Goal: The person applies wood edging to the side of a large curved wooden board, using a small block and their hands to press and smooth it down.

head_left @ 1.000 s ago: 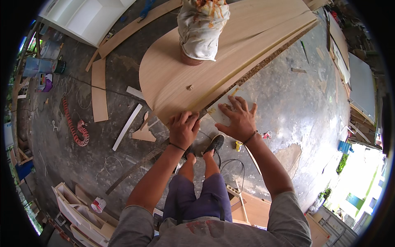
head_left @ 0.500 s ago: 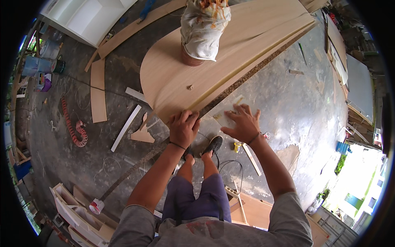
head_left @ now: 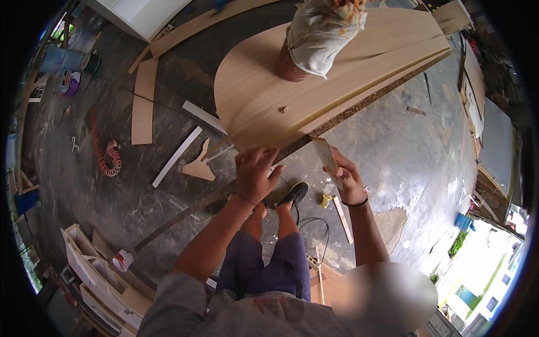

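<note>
A large rounded wood-veneer panel (head_left: 264,90) stands over a grey concrete floor, its raw chipboard edge facing me. My left hand (head_left: 255,171) presses on the panel's near end, fingers spread over the edge. My right hand (head_left: 345,177) grips a thin light strip of veneer edging (head_left: 327,157) that runs up to the panel's edge. On the panel's far part sits a brown pot covered with a pale cloth (head_left: 323,33). My black shoe (head_left: 293,194) shows on the floor between my hands.
Offcuts lie on the floor: a white strip (head_left: 177,157), a tan board (head_left: 143,101), a jagged wood scrap (head_left: 199,165). A red coiled hose (head_left: 106,151) lies at left, a tape roll (head_left: 122,260) near white cabinet parts (head_left: 92,269), boards stacked at right.
My right hand has lifted off the panel's end, moved right and now holds the veneer strip. My left hand stays on the panel's end.
</note>
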The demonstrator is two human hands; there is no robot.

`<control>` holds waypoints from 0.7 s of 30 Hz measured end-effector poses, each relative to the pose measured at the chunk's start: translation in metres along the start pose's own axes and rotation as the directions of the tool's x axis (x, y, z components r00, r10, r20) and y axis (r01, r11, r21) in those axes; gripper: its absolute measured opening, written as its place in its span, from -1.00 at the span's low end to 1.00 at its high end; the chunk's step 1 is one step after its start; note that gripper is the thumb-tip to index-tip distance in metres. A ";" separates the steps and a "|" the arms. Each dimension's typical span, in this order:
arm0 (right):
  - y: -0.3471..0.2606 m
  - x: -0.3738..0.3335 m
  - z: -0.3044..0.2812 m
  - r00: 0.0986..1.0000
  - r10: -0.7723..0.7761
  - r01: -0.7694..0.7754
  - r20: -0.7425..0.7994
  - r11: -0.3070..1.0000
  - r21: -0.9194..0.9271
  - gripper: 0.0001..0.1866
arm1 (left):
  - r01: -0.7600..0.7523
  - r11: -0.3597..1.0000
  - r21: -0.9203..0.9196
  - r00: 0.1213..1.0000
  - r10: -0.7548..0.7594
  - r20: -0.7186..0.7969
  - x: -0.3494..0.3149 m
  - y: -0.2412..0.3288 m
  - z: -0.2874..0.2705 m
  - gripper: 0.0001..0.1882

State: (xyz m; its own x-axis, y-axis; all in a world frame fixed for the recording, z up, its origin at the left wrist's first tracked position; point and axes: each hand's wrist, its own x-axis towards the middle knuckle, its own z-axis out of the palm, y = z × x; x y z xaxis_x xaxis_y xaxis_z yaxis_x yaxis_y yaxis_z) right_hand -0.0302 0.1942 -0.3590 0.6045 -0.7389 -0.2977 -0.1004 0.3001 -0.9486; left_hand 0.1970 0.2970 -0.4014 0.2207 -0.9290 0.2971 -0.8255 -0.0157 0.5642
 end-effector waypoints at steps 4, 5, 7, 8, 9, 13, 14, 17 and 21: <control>-0.007 0.002 0.013 0.995 -0.096 0.101 0.040 0.982 -0.161 -0.27 | 0.126 0.992 -0.023 0.991 -0.127 -0.044 -0.042 -0.024 -0.026 -0.60; -0.008 0.003 0.018 0.991 -0.123 0.131 0.051 0.969 -0.211 -0.28 | 0.167 0.985 -0.042 0.984 -0.169 -0.054 -0.049 -0.028 -0.027 -0.61; -0.021 0.000 0.032 0.989 -0.132 0.146 0.064 0.879 -0.453 -0.27 | 0.242 0.963 -0.119 0.969 -0.246 -0.018 -0.051 -0.028 -0.030 -0.70; -0.023 -0.001 0.038 0.985 -0.152 0.174 0.087 0.797 -0.579 -0.26 | 0.315 0.931 -0.182 0.949 -0.311 0.052 -0.054 -0.028 -0.029 -0.73; -0.023 -0.001 0.044 0.979 -0.169 0.201 0.115 0.694 -0.692 -0.25 | 0.390 0.889 -0.239 0.921 -0.370 0.123 -0.055 -0.029 -0.027 -0.76; -0.011 -0.006 0.079 0.980 -0.197 0.086 0.026 0.302 -0.950 -0.32 | 0.368 0.892 -0.261 0.930 -0.354 0.100 -0.047 -0.031 -0.023 -0.86; 0.004 -0.006 0.080 0.975 -0.223 0.065 0.004 0.268 -0.961 -0.31 | 0.368 0.895 -0.250 0.930 -0.355 0.099 -0.047 -0.031 -0.022 -0.87; 0.015 -0.005 0.086 0.969 -0.248 0.056 0.006 0.198 -0.979 -0.26 | 0.367 0.901 -0.229 0.930 -0.355 0.095 -0.045 -0.031 -0.023 -0.88; 0.023 0.000 0.079 0.965 -0.261 0.082 0.028 0.198 -0.977 -0.26 | 0.387 0.899 -0.205 0.922 -0.369 0.119 -0.040 -0.026 -0.025 -0.89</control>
State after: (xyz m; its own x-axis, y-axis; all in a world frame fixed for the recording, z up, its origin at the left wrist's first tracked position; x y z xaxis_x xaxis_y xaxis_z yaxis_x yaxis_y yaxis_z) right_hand 0.0298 0.2489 -0.3723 0.6316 -0.7745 -0.0366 -0.7424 -0.5904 -0.3167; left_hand 0.2226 0.3439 -0.4092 0.4464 -0.8944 -0.0261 -0.5507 -0.2977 0.7798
